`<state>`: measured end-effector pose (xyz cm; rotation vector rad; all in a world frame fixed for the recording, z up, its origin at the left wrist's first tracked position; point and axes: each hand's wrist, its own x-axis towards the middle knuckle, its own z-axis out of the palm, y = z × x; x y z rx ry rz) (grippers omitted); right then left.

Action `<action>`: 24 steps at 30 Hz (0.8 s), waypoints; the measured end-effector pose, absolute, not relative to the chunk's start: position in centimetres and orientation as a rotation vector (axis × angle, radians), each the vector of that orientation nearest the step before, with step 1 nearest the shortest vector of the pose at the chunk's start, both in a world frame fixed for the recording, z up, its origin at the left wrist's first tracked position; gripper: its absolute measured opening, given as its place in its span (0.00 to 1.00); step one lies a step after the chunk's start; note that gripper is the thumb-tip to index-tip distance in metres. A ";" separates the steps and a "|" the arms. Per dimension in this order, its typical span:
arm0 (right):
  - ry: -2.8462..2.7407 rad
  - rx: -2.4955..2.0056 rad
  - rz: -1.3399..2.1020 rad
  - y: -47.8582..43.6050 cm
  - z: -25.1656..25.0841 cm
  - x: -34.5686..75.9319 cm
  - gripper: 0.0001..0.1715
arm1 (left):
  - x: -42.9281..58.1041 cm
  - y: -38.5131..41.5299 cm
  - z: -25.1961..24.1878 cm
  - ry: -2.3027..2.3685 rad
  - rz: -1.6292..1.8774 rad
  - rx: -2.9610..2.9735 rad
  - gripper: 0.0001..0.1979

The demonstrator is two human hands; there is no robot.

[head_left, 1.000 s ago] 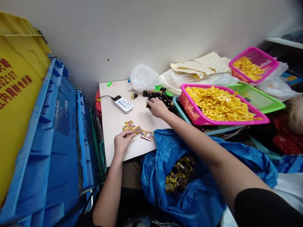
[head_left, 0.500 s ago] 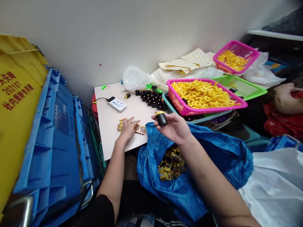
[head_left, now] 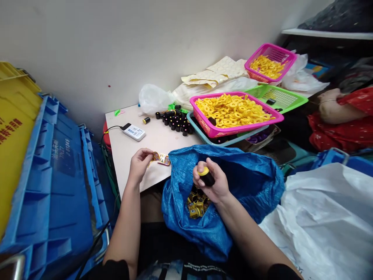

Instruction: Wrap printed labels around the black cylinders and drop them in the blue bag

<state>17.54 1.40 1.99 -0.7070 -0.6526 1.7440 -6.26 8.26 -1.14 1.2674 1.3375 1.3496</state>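
My right hand (head_left: 218, 182) is wrapped round a small black cylinder with a yellow end (head_left: 207, 179), tilted over the open blue woven sack (head_left: 180, 186). Fingers pinched, my left hand (head_left: 140, 163) has a small printed yellow label (head_left: 155, 156) at its fingertips, near the table's front edge. Beside it on the white table (head_left: 128, 151) lies a small stack of printed labels (head_left: 164, 160). Inside the sack are many pieces with yellow printed wrapping (head_left: 196, 206). Farther back stand several black cylinders (head_left: 177, 123) in a cluster, and one with a yellow end (head_left: 146, 120) lies apart.
Yellow ring-shaped parts fill a pink basket (head_left: 198, 118); another pink basket (head_left: 271, 48) and a green tray (head_left: 294, 103) stand behind. A corded white device (head_left: 134, 132) lies on the table. Blue crates (head_left: 72, 175) line the left. Another person's red sleeve (head_left: 335, 124) shows at right.
My left hand has risen from the labels and closed its fingertips on one. My right hand has moved down over the sack with the black cylinder. The view has shifted slightly right.
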 end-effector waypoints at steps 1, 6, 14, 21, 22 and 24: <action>-0.682 -0.720 1.740 1.5 2.3 17.5 0.20 | -5.8 7.2 -0.5 1.263 1.365 1.191 0.09; -0.989 -0.916 1.689 2.3 3.8 17.3 0.13 | -2.5 2.8 2.4 1.113 1.264 1.123 0.37; -1.521 -1.146 1.467 3.5 4.5 16.5 0.17 | -0.5 1.8 3.6 0.981 1.212 0.985 0.42; -1.253 -1.188 1.396 2.5 2.7 15.5 0.19 | 0.6 1.3 2.7 1.055 1.318 1.015 0.34; -1.234 -1.181 1.386 2.5 2.5 15.4 0.20 | 0.8 1.2 2.7 1.084 1.324 1.038 0.30; -1.195 -1.153 1.391 2.5 2.4 15.3 0.20 | 0.9 1.2 2.7 1.132 1.319 1.065 0.20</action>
